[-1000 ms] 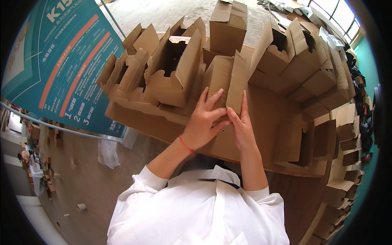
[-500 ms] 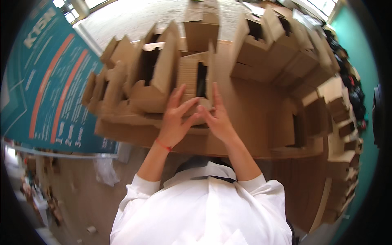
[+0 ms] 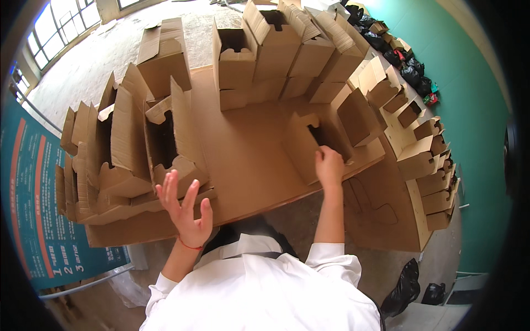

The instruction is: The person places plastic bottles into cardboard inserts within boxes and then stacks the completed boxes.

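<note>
My right hand point(image 3: 330, 167) has its fingers closed on the near edge of an open cardboard box point(image 3: 303, 151) at the right part of the cardboard-covered table point(image 3: 243, 157). That box's dark inside shows behind the fingers. My left hand point(image 3: 189, 212) is raised with fingers spread and holds nothing; a red string circles its wrist. Just beyond it stands another open cardboard box point(image 3: 190, 129) with one tall flap upright. I cannot tell whether the left fingertips touch this box.
More open cardboard boxes point(image 3: 130, 146) crowd the table's left side, and a stacked row point(image 3: 276, 52) stands at the far side. Another box point(image 3: 359, 117) sits right of my right hand. Several boxes point(image 3: 417, 157) line a bench at right. Black bags point(image 3: 411, 74) lie along the green wall.
My hands have parted from the box they were both at. The right hand has gone right to another box; the left has opened and drawn back. My view has turned rightward.
</note>
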Motion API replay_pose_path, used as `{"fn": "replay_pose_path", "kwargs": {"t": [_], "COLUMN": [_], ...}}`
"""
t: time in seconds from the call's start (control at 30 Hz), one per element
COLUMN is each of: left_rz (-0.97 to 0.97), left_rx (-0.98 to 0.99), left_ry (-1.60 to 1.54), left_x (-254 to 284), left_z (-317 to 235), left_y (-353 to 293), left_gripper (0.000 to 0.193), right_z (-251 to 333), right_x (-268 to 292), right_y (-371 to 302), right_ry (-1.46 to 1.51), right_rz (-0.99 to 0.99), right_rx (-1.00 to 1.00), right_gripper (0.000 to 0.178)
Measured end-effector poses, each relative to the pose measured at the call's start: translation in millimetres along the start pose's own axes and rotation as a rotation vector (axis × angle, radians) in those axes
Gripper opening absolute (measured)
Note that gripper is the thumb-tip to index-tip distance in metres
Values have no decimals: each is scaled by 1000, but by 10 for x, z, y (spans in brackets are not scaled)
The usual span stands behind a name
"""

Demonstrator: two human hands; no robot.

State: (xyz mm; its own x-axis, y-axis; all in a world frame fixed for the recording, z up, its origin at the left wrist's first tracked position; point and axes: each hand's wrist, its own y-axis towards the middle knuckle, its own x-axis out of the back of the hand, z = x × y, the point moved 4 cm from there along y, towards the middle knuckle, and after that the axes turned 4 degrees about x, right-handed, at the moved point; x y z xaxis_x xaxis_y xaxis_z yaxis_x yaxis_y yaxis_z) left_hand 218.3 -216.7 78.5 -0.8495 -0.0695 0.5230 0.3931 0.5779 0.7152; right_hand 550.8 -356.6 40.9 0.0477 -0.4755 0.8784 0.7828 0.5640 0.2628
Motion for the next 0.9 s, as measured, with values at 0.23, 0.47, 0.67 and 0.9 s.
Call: {"fn": "replay_pose_path", "kwargs": {"t": [0.23,0.47,0.67,0.9], "left_rz": [425,203,56,67], "left_rx": [436,865,888,772], "left_ry": [-591,-777,-732,-623], "left_x": [-1063,-1765,-1787,-1840], "left_z": [-120,147,-122,-655], "left_y": [-339,-956,-916,-498], "left_gripper": [61,72,80,90], "right_z": [1055,-122,-2330,-2403], "right_x": [-338,488,537,171], "right_y": [-196,760,1756,1864], "right_ry": [14,348,-143,-68], "right_rz": [42,-230,-467,-56], "right_rx": [381,365,92,164], "right_gripper": [15,31,52,17]}}
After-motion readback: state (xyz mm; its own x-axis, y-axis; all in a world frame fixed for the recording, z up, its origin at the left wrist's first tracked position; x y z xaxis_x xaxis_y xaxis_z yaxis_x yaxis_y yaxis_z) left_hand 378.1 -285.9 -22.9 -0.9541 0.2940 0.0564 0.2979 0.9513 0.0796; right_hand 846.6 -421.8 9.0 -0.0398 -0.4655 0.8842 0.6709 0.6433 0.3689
